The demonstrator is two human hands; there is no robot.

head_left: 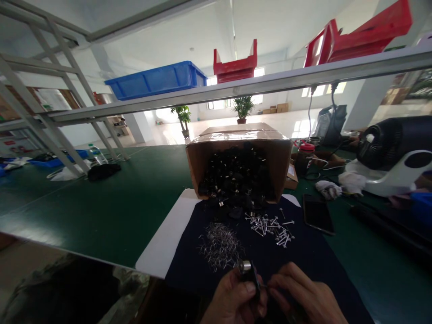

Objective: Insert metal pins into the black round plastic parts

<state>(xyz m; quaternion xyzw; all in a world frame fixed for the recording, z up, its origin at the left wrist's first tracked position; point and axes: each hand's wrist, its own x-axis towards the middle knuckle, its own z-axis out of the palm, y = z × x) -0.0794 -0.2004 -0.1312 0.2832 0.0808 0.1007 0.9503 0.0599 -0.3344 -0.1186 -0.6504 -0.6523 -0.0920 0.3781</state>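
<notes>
Left grip (pixel 232 297) on a metal-ended black part (pixel 255 280), partly hidden.

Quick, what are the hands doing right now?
Left hand: closed, holding a black part with a silver cylinder.
Right hand: fingertips pinched close beside it; anything held is too small to tell.

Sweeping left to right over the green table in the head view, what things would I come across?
Clear bottle, pile of thin wire-like metal bits, scattered flat-headed silver pins, dark phone, black-and-white fan.
</notes>
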